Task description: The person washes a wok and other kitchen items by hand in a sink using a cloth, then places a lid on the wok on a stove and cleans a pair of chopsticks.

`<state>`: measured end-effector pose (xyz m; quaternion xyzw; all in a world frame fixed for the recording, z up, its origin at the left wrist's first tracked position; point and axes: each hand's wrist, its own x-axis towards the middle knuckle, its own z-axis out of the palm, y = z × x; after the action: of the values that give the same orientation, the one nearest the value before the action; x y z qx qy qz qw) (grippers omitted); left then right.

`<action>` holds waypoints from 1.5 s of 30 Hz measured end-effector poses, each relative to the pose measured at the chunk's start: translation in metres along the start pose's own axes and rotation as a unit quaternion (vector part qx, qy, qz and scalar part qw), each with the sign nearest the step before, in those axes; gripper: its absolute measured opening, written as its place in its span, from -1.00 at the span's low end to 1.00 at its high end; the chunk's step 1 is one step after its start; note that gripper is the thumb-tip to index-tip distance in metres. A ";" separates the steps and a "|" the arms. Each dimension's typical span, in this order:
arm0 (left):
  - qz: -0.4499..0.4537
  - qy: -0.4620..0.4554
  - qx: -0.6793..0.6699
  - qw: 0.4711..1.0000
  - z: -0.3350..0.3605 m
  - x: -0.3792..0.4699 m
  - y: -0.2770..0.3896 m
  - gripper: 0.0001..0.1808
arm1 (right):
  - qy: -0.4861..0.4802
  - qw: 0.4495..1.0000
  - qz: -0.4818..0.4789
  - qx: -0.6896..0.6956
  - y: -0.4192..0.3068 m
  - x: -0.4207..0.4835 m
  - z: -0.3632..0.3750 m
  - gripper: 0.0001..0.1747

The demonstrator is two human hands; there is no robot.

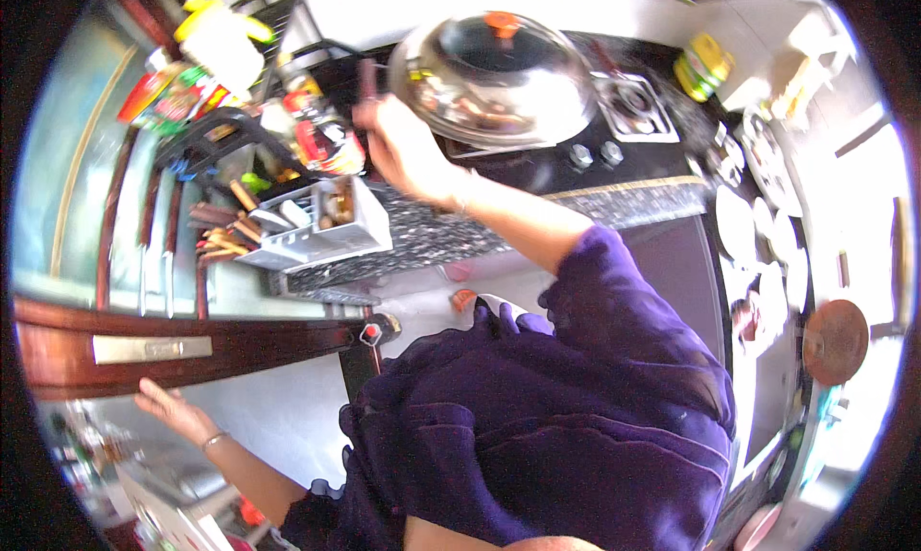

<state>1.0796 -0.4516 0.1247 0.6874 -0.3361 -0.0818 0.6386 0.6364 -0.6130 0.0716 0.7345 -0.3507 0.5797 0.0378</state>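
Observation:
My right hand is closed around a reddish-brown handle at the left side of a large pan on the stove; motion blur hides the fingers' exact hold. A domed metal lid with an orange knob covers the pan. At the lower left, my left hand is empty with its fingers apart, just below the dark wooden edge of a door. A bracelet circles each wrist.
A grey utensil holder with wooden-handled tools stands at the speckled counter's edge. Seasoning packets and a black rack lie left of the stove. Plates and a second burner are on the right.

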 end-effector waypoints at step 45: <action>0.073 -0.980 -0.045 0.177 0.318 -0.910 0.175 -0.81 | 0.450 0.453 0.651 -0.411 -0.190 -0.513 -0.697 -0.67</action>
<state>0.1525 -0.1902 -0.0552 -0.0120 -0.7324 -0.6567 -0.1793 0.1255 0.0940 -0.0849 -0.1722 -0.8579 0.4738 0.0994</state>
